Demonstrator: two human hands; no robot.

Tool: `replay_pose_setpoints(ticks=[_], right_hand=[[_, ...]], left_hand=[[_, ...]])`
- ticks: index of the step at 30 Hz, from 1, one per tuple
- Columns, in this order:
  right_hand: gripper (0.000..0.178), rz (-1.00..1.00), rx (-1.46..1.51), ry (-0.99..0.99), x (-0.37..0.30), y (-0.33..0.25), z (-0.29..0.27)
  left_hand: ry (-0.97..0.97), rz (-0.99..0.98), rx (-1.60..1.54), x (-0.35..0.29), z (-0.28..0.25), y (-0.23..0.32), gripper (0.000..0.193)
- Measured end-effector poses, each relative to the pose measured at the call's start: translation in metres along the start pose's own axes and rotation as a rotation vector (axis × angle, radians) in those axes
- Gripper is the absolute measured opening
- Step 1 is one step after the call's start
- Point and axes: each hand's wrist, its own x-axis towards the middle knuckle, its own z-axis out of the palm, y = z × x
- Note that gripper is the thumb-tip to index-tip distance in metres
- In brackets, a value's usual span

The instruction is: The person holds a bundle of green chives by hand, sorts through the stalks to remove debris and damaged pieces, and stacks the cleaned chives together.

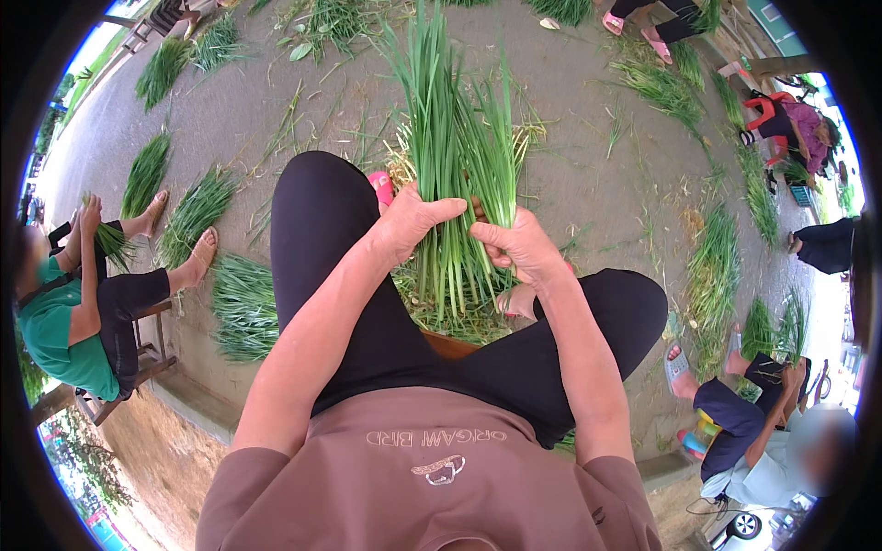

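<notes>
Between my knees, my left hand point(415, 225) is closed around a thick bunch of chives point(430, 110), its thumb lying across the stalks. Long green leaves reach away from me above that hand, and more stalks hang below it toward the ground. My right hand point(521, 246) grips a smaller bunch of chives point(497, 165) at its pale lower end, close beside the larger one. The fingers behind both bunches are partly hidden. Under my hands lies a pile of loose chives point(459, 323).
Chive heaps lie on the grey ground point(588, 184), at the left point(243, 308) and right point(715, 266). A person in green point(69, 331) sits at the left, another person point(763, 432) at the lower right. Others are at the far right, near a red stool point(763, 110).
</notes>
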Motion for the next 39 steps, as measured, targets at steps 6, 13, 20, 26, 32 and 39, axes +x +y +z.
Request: replay_pose_setpoints(ticks=[6,13,20,26,32,39], right_hand=[[0.018,0.018,-0.070,0.031,-0.002,0.003,-0.004],[0.017,-0.051,-0.127,0.029,-0.002,0.005,-0.007],[0.022,-0.046,-0.217,0.073,-0.005,0.001,-0.001],[0.023,-0.056,-0.252,0.092,-0.008,0.002,-0.005],[0.031,-0.040,-0.285,0.117,-0.012,-0.004,0.008],[0.032,-0.043,-0.207,0.091,-0.011,-0.002,0.002]], left_hand=[[0.049,-0.073,0.121,0.004,-0.004,-0.005,0.028],[-0.004,-0.090,0.052,0.007,-0.004,-0.008,0.033],[0.009,-0.043,0.094,0.014,-0.010,-0.017,0.031],[0.004,-0.075,0.093,0.012,-0.005,-0.012,0.033],[0.015,-0.083,0.091,0.012,-0.009,-0.015,0.033],[-0.024,-0.083,0.071,0.009,-0.008,-0.008,0.035]])
